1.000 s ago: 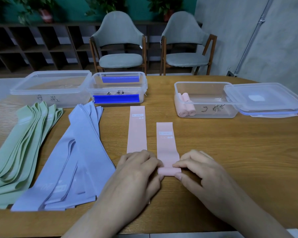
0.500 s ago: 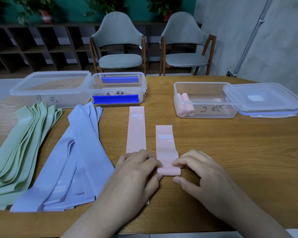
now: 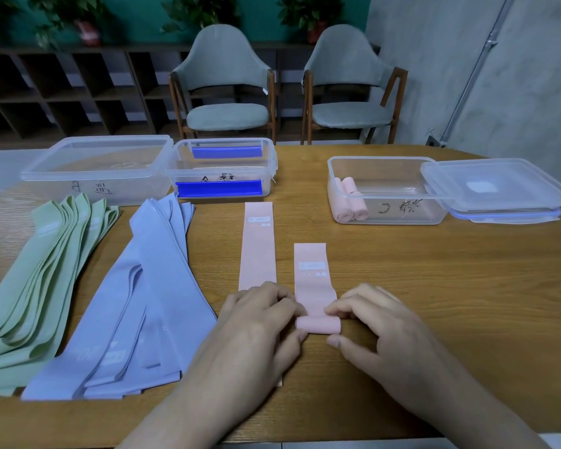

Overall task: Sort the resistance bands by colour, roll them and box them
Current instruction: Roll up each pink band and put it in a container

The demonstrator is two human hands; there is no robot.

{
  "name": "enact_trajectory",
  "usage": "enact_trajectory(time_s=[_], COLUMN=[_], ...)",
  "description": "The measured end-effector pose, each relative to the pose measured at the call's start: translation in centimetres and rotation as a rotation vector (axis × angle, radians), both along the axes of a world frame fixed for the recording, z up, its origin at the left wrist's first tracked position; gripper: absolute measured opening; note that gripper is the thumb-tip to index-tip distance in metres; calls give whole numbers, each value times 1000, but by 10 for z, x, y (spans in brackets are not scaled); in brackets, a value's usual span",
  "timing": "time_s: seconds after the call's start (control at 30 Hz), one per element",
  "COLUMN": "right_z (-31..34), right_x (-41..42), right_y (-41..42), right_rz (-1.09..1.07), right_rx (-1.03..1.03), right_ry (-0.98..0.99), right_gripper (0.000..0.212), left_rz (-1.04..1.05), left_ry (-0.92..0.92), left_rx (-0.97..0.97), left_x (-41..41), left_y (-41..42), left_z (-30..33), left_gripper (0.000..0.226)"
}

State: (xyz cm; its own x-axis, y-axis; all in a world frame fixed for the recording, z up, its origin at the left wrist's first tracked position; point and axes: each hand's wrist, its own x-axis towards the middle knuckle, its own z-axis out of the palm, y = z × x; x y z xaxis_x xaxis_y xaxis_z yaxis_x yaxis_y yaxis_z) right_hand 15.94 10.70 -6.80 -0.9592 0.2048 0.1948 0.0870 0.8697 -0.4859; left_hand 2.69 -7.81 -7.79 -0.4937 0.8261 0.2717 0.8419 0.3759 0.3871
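Wooden table point(image 3: 434, 286) in a room with two grey chairs point(image 3: 227, 89) behind it and a dark shelf along the green wall. On it, near the front edge, a pink resistance band point(image 3: 313, 280), lying flat with the long axis pointing away from the person, its printed label toward the far end and its near end wound into a small roll. Roll pinched at its left end by the left hand point(image 3: 256, 319) and at its right end by the right hand point(image 3: 376, 322), fingers curled on the roll. Just beside on the left, a second pink band point(image 3: 258, 244), parallel, partly under the left hand. Further left, purple bands point(image 3: 136, 303) and green bands point(image 3: 39, 280) in fanned piles. Behind, at right, an open clear box point(image 3: 386, 192) with two pink rolls point(image 3: 348, 202), its lid point(image 3: 499, 186) leaning on its right rim.
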Motion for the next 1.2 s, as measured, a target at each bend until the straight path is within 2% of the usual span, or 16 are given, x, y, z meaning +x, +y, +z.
enact_trajectory(time_s=[0.1, 0.3, 0.5, 0.67, 0.93, 1.1, 1.2], right_z=[-1, 0, 0, 0, 1, 0, -1], right_x=[0, 0, 0, 0, -1, 0, 0], right_y=[0, -1, 0, 0, 0, 0, 0], right_rz=[7, 3, 3, 4, 8, 13, 9], right_rx=[2, 4, 3, 15, 14, 6, -3], right_ry=[8, 7, 3, 12, -2, 13, 19], right_gripper=[25, 41, 23, 34, 21, 41, 39], left_rz=[1, 6, 10, -4, 5, -4, 6], left_ry=[4, 6, 24, 12, 14, 2, 3], left_rx=[14, 16, 31, 14, 24, 10, 11], left_x=[0, -1, 0, -1, 0, -1, -1], left_y=[0, 0, 0, 0, 0, 0, 1], left_z=[0, 0, 0, 0, 0, 0, 0], left_gripper=[23, 22, 25, 22, 25, 21, 24])
